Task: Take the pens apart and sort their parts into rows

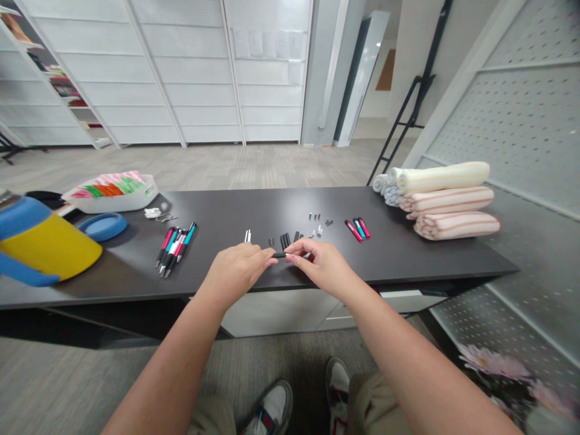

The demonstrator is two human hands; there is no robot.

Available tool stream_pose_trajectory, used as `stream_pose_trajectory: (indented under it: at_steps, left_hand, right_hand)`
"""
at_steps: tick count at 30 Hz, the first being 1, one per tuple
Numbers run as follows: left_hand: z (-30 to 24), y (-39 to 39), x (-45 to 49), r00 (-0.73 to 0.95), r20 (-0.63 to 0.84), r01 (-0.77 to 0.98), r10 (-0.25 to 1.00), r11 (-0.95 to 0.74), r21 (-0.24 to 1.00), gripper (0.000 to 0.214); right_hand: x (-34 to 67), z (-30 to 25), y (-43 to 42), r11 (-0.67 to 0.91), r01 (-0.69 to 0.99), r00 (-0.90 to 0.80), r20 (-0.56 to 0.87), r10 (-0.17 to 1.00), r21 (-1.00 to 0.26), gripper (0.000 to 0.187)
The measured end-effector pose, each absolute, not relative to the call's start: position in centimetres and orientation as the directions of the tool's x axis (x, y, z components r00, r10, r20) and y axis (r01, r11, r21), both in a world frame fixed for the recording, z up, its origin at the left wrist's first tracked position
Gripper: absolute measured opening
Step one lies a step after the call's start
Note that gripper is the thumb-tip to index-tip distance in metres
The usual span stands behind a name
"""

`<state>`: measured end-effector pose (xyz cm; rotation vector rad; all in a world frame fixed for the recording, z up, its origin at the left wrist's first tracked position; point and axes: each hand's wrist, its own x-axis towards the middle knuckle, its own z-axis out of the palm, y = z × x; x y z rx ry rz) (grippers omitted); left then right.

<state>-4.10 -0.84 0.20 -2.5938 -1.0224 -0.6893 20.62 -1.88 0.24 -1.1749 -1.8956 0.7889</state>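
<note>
Above the desk's front edge, my left hand [242, 269] and my right hand [319, 263] face each other, fingertips closed on the two ends of a black pen grip [279, 255]. A small pale piece shows at its right end, by my right fingertips. Just behind the hands lie several black pen grips [285, 240], partly hidden by my right hand. White refills [247, 235] lie beyond my left hand, and small dark springs [271, 241] sit between. Farther back are tiny coloured pieces [315, 215], small clear parts [319, 230] and little grey parts [329, 222].
Pen barrels [357, 229] in red and teal lie to the right, assembled pens [176, 249] to the left. Rolled towels [448, 202] are stacked at the right end. A yellow-and-blue container [49, 241], a blue lid [103, 226] and a white basket [149, 192] stand left.
</note>
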Motion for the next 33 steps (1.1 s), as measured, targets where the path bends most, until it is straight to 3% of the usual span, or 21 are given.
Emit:
stream_pose_trajectory:
  at_steps: [13,19,27,30,33]
  left_hand:
    - [0.3,-0.9,-4.0,0.631,0.514,0.705,0.581,-0.706,-0.066,0.028]
    - [0.2,-0.9,-4.0,0.626,0.508,0.713,0.591,-0.699,-0.065,0.028]
    - [0.0,-0.7,-4.1,0.584,0.503,0.758,0.637,-0.65,-0.056,0.029]
    - [0.0,-0.5,-4.1,0.572,0.49,0.773,0.657,-0.633,-0.054,0.031]
    - [-0.2,-0.5,-4.1,0.565,0.492,0.777,0.662,-0.628,-0.047,0.031]
  right_hand:
    - [20.7,-0.2,-1.6,0.359,0.406,-0.271,0.264,0.926,-0.84,0.022]
    - [20.9,0.1,-1.7,0.335,0.418,-0.269,0.237,0.933,-0.844,0.016]
    - [21.3,-0.3,-1.2,0.294,0.367,-0.16,0.251,0.955,-0.882,0.02]
    - [22.6,0.1,-1.0,0.306,0.531,-0.145,0.271,0.952,-0.79,0.018]
    - [25.0,1.0,-0.8,0.289,0.834,-0.156,0.302,0.94,-0.47,0.017]
